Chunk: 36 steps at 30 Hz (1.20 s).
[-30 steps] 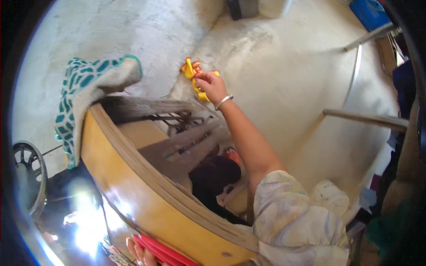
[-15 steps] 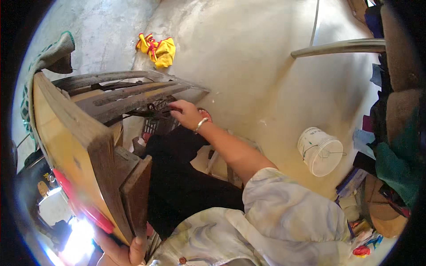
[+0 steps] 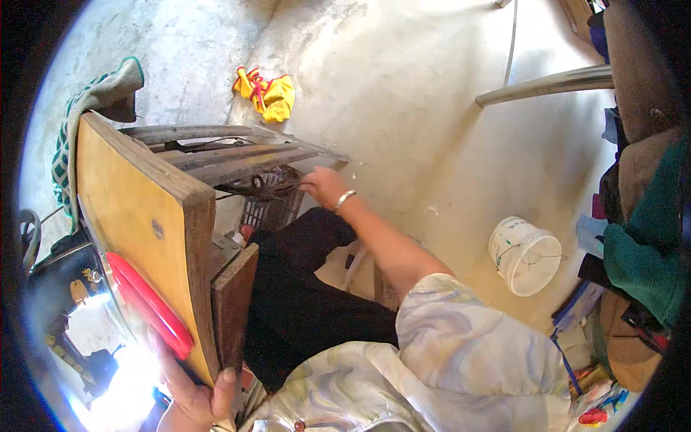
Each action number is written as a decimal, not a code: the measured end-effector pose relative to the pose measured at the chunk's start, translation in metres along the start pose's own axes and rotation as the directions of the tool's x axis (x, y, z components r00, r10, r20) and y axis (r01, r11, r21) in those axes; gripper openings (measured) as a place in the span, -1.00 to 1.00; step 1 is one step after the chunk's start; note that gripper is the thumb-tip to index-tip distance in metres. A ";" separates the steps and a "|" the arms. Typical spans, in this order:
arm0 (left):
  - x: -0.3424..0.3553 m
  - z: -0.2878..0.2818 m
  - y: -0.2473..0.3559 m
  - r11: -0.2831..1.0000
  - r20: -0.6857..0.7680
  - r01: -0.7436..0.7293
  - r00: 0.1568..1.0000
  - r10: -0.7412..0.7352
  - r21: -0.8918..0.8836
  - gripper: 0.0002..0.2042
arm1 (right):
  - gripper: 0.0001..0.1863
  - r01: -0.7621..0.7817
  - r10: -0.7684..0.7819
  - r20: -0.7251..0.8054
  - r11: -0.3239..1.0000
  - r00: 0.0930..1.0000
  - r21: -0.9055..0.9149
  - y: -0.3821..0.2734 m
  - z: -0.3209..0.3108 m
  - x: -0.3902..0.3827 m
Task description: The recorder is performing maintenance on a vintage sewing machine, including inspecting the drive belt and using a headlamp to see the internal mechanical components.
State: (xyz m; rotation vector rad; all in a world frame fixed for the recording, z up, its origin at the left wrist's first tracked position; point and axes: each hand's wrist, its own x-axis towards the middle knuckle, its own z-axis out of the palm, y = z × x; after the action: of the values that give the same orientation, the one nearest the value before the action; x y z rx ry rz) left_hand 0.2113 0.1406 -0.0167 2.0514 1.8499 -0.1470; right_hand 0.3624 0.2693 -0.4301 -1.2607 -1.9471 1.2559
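A wooden tabletop stands steeply tilted at the left. My left hand is closed around its near edge, thumb on one side and fingers on the other face. By those fingers, a long red object lies against the wood. A smaller dark wooden board hangs beside the thick edge. My right hand, with a bracelet at the wrist, reaches to the frame's slatted legs. Its fingers are pinched at the end of a dark, tangled part; exactly what they hold is too small to make out.
A plastic crate sits beneath the frame. Yellow cloth with red trim lies on the concrete floor beyond. At the right are a white bucket, a curved metal tube and piled fabrics. A patterned cloth drapes the tabletop's far edge.
The view has shifted a little, and the tabletop shows more of its face. My right hand appears slightly farther right, still at the frame. My left hand keeps its hold.
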 end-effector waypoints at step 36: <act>0.034 -0.007 0.019 0.978 -0.140 -0.173 0.972 0.189 0.116 -0.24 | -0.83 -0.442 0.026 0.443 0.144 0.896 0.886 -0.018 -0.064 -0.066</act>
State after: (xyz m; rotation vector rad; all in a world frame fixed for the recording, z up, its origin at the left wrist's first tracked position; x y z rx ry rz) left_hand 0.2331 0.1740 -0.0174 2.3498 1.7599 -0.0410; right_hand 0.4340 0.2353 -0.3809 -0.5907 -0.5408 2.4291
